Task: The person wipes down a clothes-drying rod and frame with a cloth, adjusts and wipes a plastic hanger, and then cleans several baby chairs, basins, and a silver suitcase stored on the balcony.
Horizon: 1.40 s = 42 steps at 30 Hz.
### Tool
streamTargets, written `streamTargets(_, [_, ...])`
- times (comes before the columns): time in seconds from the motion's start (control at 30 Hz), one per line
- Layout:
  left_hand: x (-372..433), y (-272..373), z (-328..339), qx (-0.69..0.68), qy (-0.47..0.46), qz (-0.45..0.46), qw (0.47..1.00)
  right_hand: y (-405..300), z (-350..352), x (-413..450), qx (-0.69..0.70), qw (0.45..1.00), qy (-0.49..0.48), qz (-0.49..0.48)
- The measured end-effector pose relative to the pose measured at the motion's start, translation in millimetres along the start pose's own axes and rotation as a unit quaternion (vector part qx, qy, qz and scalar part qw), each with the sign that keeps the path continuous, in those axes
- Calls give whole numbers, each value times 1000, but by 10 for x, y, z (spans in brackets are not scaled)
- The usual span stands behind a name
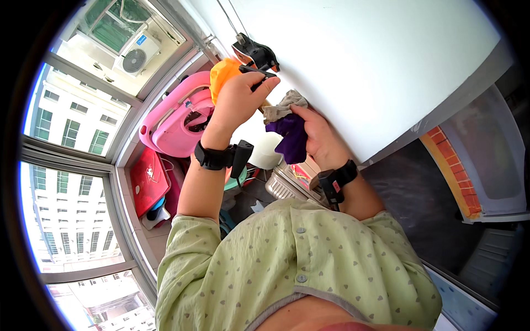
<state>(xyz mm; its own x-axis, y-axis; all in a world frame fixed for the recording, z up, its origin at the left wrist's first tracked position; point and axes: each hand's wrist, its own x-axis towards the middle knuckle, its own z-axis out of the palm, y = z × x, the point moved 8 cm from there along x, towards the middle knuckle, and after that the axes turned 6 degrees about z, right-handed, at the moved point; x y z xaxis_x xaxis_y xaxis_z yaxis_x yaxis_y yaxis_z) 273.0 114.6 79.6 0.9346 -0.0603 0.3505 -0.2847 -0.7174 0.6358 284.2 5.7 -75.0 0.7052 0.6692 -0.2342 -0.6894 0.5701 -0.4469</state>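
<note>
My left hand is closed around a black crank handle below a black wall-mounted winder. Two thin cables run up the wall from that winder. Bunched orange material shows just behind my left knuckles; whether the hand touches it I cannot tell. In my right hand, pinched under the thumb, are a greyish-beige knit cloth piece and a dark purple cloth piece hanging below it. Both look like small garments, perhaps socks. Black straps with small devices sit on both wrists.
A pink plastic baby bathtub leans by the window. Below it is a red box. A silver ribbed suitcase stands on the floor beneath my hands. The white wall ends at a corner on the right, beside a grey-panelled thing with a brick-pattern border.
</note>
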Motion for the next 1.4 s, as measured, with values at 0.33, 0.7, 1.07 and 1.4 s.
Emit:
streamTargets(0.33, [195, -168, -179, -92, -77, 46, 992, 61, 4, 25, 8, 999, -30, 31])
streamTargets(0.7, [419, -420, -351, -380, -31, -33, 924, 93, 67, 102, 6, 1000, 4, 25])
streamTargets(1.07, [570, -739, -238, -581, 89, -88, 804, 247, 118, 197, 13, 999, 2, 36])
streamTargets(1.4, [449, -257, -204, -382, 26, -62, 922, 199, 110, 170, 17, 1000, 8, 18])
